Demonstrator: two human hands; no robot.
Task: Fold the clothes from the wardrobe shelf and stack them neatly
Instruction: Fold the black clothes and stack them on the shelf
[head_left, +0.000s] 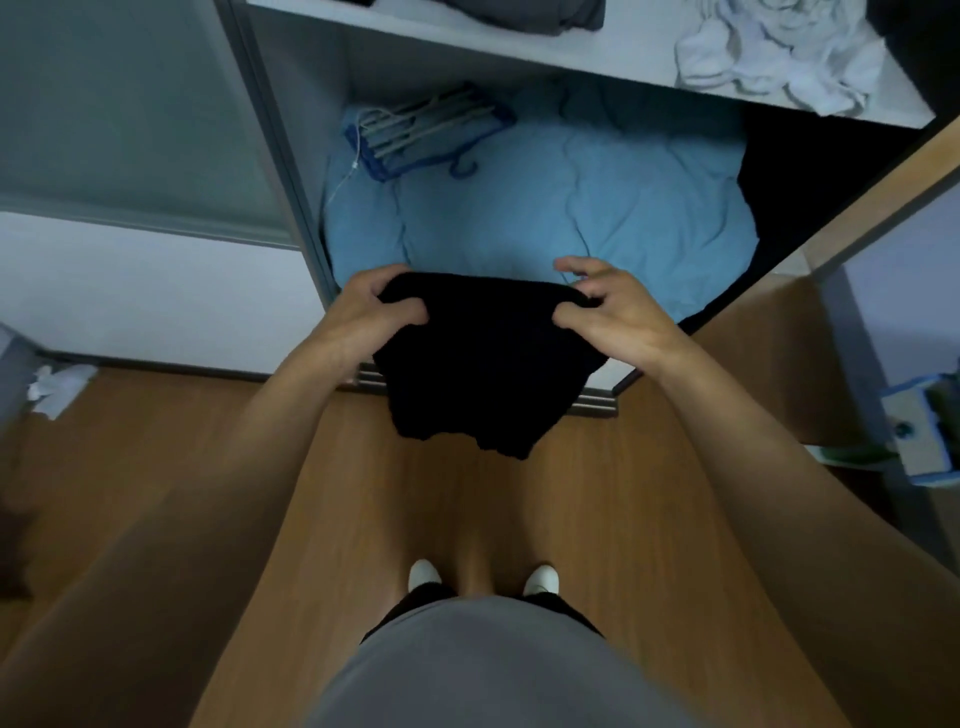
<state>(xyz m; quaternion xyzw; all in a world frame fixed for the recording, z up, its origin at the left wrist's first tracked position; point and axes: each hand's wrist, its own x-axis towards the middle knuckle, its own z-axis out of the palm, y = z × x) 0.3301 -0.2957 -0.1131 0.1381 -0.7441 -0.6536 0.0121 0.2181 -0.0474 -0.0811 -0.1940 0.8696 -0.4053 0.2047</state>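
Observation:
A black garment (483, 364) hangs in the air in front of the open wardrobe, its lower edge dangling above the wooden floor. My left hand (374, 306) grips its upper left corner with curled fingers. My right hand (608, 306) pinches the upper right corner between thumb and fingers, the other fingers spread. On the white shelf (571, 57) above lie a folded grey garment (524, 15) and a crumpled white garment (779, 57).
A light blue duvet (571, 208) fills the wardrobe bottom, with a bundle of blue and grey hangers (426, 130) on it. The sliding door (130, 119) stands to the left and a wooden panel (857, 197) to the right. A blue-and-white object (924, 436) sits at right.

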